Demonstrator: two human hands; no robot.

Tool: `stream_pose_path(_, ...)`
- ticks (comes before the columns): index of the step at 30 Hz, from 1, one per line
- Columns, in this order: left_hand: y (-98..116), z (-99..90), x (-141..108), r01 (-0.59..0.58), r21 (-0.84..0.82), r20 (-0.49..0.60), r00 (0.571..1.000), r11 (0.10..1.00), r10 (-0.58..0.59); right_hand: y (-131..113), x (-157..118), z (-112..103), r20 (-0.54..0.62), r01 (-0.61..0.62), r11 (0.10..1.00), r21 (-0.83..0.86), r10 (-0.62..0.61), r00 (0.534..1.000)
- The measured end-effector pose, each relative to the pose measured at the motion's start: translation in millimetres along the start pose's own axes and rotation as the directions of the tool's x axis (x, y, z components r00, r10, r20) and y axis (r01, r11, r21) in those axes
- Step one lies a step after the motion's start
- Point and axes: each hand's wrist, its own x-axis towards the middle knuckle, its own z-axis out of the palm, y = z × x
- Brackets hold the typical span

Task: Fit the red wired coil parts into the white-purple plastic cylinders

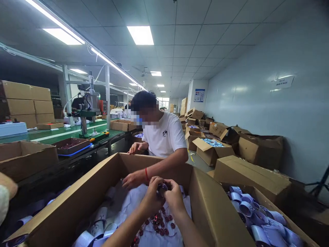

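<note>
- Bright, even light from ceiling panels [140, 35] and a long tube strip [113, 65], far above the fingers [164, 183].
- The panels blow out white, and the wall [257, 99] up right of the fingers shows soft glare.
- Shadows are faint.
- Wide-angle stretch bends the edges.
- Small parts below the fingers are slightly blurred.

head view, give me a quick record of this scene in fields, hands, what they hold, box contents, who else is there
left hand: left hand, fingers closed on the small dark round part
right hand: right hand, gripping the same part from the other side
under the hands: large open cardboard box with white sheeting and small red round pieces
co-worker: person in a white t-shirt across the box, one hand inside it
right side: open carton of pale blue bands
left side: green workbench with a press machine
</note>
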Motion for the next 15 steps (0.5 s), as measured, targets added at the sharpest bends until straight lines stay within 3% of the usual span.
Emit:
stream_pose_path(5,3.5,-4.7,-1.4,-0.003,0.047,-0.048,0.999,0.999,0.005,0.8,-4.6,4.1,-0.071,0.084,0.990,-0.117,-0.093,0.993)
stream_pose_path(8,1.8,-6.0,-1.3,0.025,0.072,-0.033,0.999,0.997,-0.023,8.4,-2.2,10.3,-0.118,0.042,0.991,-0.128,-0.057,0.991)
stream_pose_path(11,-8.3,-5.8,-0.5,0.066,0.086,0.048,0.996,0.994,-0.070,19.6,6.4,16.0,-0.141,-0.098,0.995,-0.003,0.096,0.985)
stream_pose_path(13,-23.3,-9.7,1.4,0.081,0.089,0.118,0.989,0.993,-0.091,25.0,17.2,15.3,-0.147,-0.219,0.963,0.154,0.242,0.959)
stream_pose_path(15,-44.6,-19.9,4.6,0.098,0.166,0.111,0.987,0.981,-0.117,25.0,32.1,6.0,-0.173,-0.290,0.913,0.286,0.347,0.922)
